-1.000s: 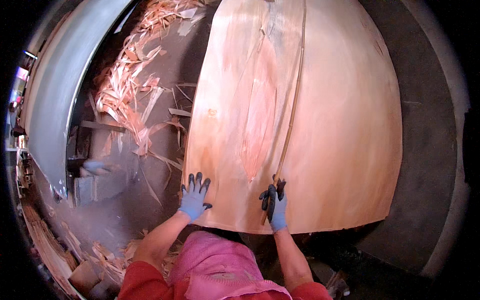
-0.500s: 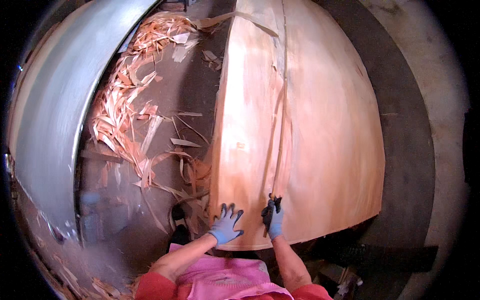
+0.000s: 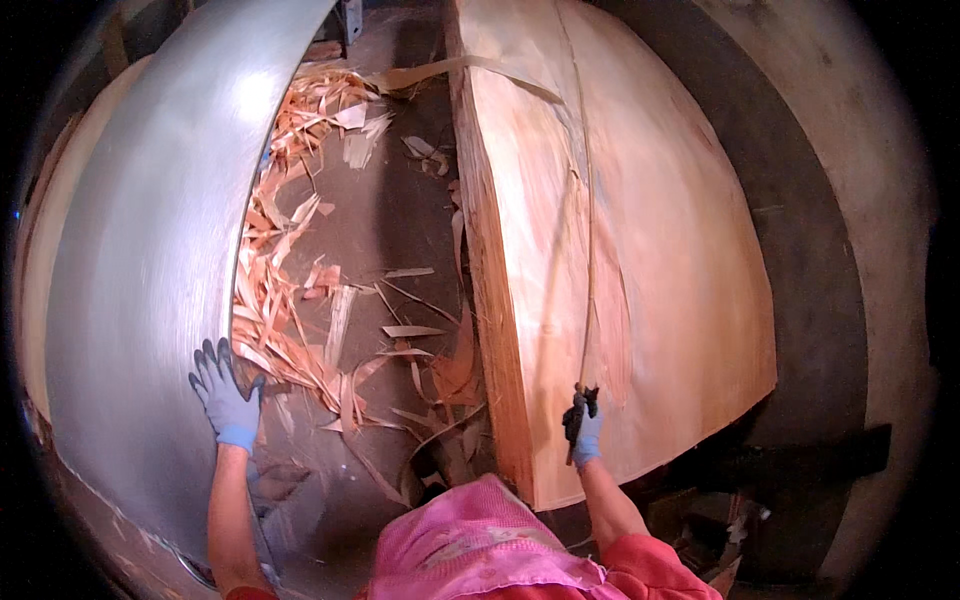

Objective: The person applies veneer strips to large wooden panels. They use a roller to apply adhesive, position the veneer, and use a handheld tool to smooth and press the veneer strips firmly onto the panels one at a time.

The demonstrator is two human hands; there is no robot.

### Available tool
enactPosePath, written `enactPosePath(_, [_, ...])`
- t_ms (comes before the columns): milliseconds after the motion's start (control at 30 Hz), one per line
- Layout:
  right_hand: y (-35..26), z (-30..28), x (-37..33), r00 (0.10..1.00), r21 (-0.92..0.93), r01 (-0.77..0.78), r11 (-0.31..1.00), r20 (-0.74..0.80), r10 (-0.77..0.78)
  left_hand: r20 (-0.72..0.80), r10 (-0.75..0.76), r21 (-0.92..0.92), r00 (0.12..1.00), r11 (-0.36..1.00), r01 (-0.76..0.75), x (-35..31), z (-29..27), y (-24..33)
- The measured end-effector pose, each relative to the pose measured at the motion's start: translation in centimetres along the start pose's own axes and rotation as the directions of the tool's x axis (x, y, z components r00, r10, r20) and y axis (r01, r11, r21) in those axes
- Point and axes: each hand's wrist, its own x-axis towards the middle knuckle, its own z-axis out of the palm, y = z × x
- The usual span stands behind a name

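Note:
My left hand (image 3: 228, 393), in a grey-blue glove with dark fingertips, lies with spread fingers on the near part of a smooth grey metallic surface (image 3: 140, 280), by its right edge. On the right, my gloved right hand (image 3: 585, 428) is closed round the near end of a long thin stick (image 3: 591, 250). The stick runs away from me above a thick stack of pale wood veneer sheets (image 3: 690, 260) and casts a shadow on it. Along the stack's left side its layered edge shows. A torn, uneven patch (image 3: 605, 320) marks the top sheet beside the stick.
A heap of torn veneer strips (image 3: 290, 345) covers the floor between the grey surface and the stack. One long strip (image 3: 430, 72) stretches from the heap onto the far part of the stack. A dark beam-like object (image 3: 800, 452) lies at the near right.
My left hand has left the near left corner of the veneer stack and moved left onto the grey surface. The view has shifted left. My right hand still holds the stick.

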Motion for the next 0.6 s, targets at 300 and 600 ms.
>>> enactPosePath(300, [-3.2,3.3,4.6,0.987,-0.43,-0.143,0.891,-0.125,0.098,0.245,-0.124,0.188,0.962,0.979,0.079,1.9,-1.4,1.3])
enactPosePath(600, [7.5,-0.3,6.5,0.996,-0.621,0.042,0.782,-0.035,-0.081,0.301,-0.068,0.45,0.951,0.89,-0.079,2.4,0.9,-0.3])
